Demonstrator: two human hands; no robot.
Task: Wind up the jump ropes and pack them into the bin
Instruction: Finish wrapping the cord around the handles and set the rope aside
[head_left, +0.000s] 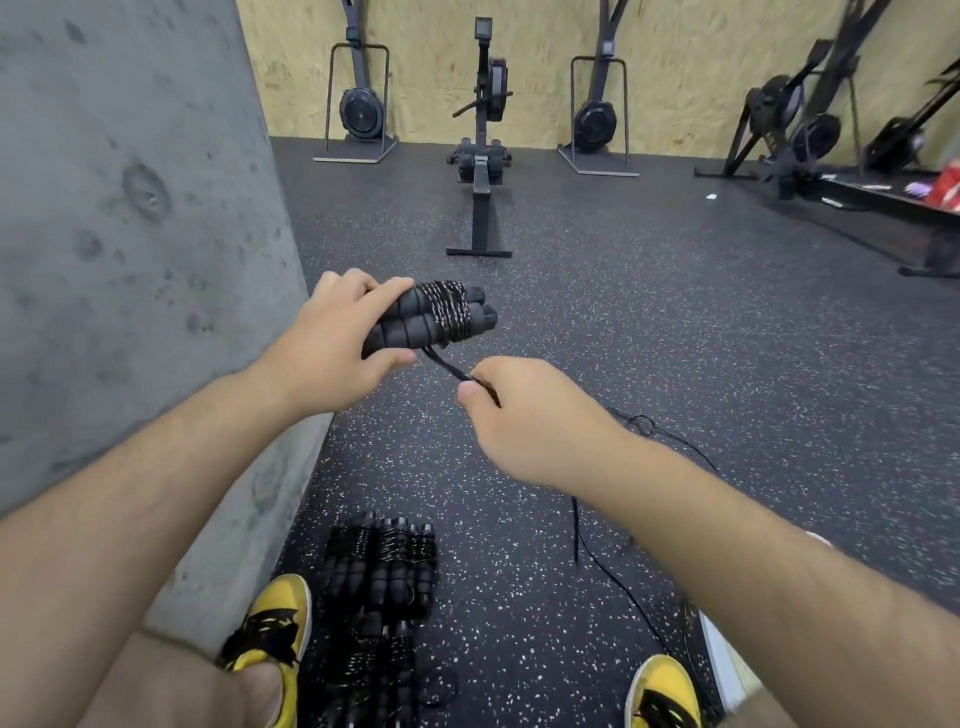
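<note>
Out from the concrete wall: the speckled floor ran ahead of me, the concrete wall close on my left; every place below is told from that wall.
Rowing machine: the rowing machine stood far ahead, well out from the wall's far edge, no part of this step.
Wound ropes: a stack of finished bundles lay on the floor just off the wall's foot, between my yellow shoes.
Bin: I could not see one anywhere.
Loose rope: a thin black cord trailed over the floor on the side away from the wall, passing under my right forearm.
Left hand: my left hand was the one nearer the wall, fingers and thumb curled round the butt ends of the paired handles.
Handle axis: the handles lay side by side, long axis running away from the wall, free ends pointing off to my right.
Coil: the wound turns sat round both handles, just beyond my left fingertips.
Right hand: my right hand was farther from the wall and lower, thumb and forefinger pinched on the rope tail.
Deciding relation: the tail ran taut and short, up and wallward from my pinch to the underside of the coil, so I judged the next wrap had to cross the handle axis, and little slack was left.
</note>
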